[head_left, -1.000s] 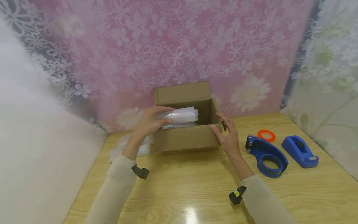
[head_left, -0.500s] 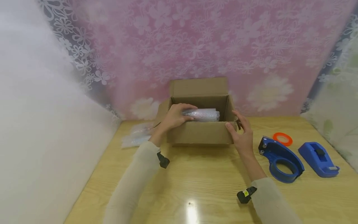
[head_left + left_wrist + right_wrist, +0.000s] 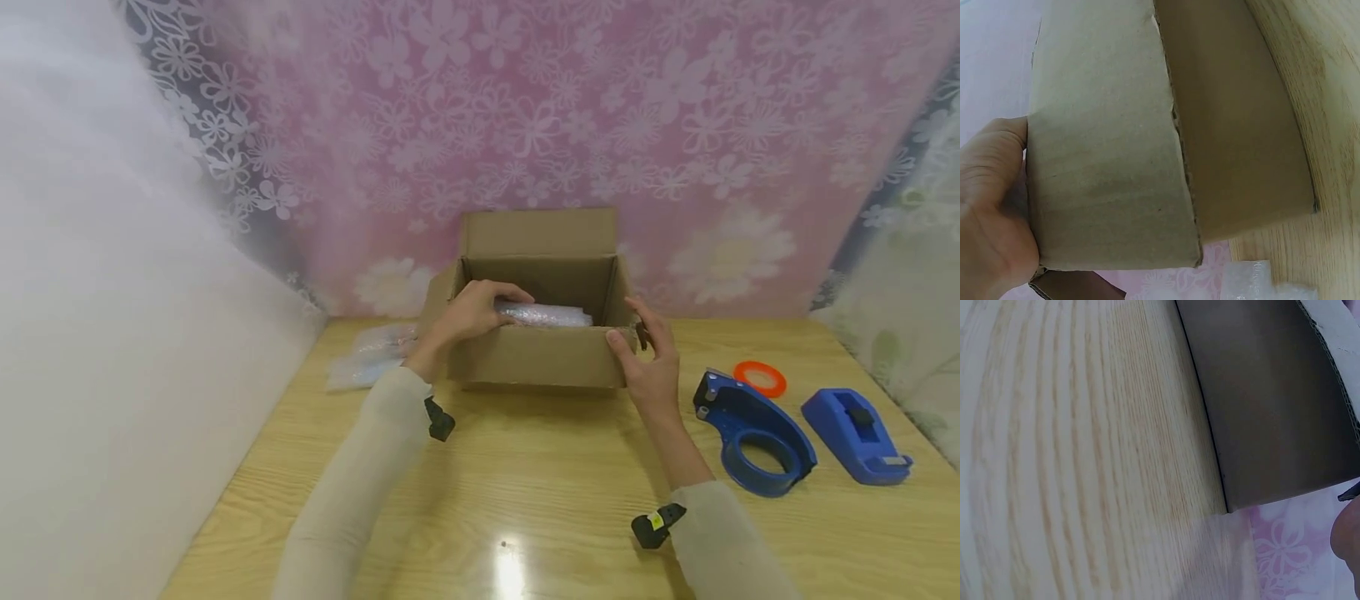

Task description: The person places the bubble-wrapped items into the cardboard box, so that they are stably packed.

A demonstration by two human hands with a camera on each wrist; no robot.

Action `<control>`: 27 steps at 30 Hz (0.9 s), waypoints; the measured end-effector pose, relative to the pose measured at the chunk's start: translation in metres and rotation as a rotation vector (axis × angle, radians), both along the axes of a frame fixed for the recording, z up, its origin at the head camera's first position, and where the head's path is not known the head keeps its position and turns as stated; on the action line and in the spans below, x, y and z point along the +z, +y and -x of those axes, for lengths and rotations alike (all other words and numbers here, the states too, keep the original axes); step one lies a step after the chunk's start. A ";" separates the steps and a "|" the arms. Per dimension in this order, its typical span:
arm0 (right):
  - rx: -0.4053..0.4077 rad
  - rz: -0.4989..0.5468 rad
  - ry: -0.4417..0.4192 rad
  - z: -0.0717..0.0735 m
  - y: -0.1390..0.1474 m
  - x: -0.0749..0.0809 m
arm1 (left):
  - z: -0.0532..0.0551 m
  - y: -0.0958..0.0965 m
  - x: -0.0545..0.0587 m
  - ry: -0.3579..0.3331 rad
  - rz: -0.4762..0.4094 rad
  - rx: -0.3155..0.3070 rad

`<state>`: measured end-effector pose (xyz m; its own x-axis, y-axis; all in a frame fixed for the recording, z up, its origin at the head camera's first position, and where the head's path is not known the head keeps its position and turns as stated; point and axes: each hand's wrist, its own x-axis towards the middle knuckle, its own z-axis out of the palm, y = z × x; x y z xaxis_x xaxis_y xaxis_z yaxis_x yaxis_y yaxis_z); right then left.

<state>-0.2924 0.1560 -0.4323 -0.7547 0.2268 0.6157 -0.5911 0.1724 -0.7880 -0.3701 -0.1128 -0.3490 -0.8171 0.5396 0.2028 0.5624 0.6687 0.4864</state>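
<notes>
An open cardboard box (image 3: 536, 357) stands on the wooden table, its back flap raised. Inside it lies a roll wrapped in bubble wrap (image 3: 551, 316), mostly below the front rim. My left hand (image 3: 474, 310) reaches over the front left corner and holds the roll's left end, thumb and fingers on either side. At the front right corner, my right hand (image 3: 649, 360) grips the box edge, thumb on the front flap. The left wrist view shows the box's front flap (image 3: 1104, 137) covering the roll. Only a sliver of the right hand (image 3: 1347, 540) enters the right wrist view.
Bubble wrap pieces (image 3: 367, 364) lie on the table (image 3: 465, 517) left of the box. To its right are a blue handheld tape dispenser (image 3: 738, 410), an orange-red tape ring (image 3: 780, 386) and a blue desktop tape dispenser (image 3: 828, 417). A pink floral backdrop (image 3: 525, 125) rises close behind.
The bubble-wrapped roll has gone down deeper into the box with my left hand. The right hand stays on the box corner. The head view has shifted, moving everything rightward in the picture.
</notes>
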 end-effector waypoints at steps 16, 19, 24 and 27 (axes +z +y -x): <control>-0.003 -0.023 0.010 -0.003 -0.005 0.001 | -0.005 -0.010 -0.005 0.003 -0.101 -0.016; -0.002 -0.021 0.014 -0.003 -0.006 0.001 | -0.010 -0.017 -0.002 0.011 -0.206 0.001; 0.005 -0.014 0.019 -0.001 -0.006 0.000 | -0.019 -0.041 0.013 0.002 -0.309 0.005; -0.003 -0.006 0.013 0.000 -0.005 -0.001 | -0.024 -0.061 0.021 -0.002 -0.322 0.027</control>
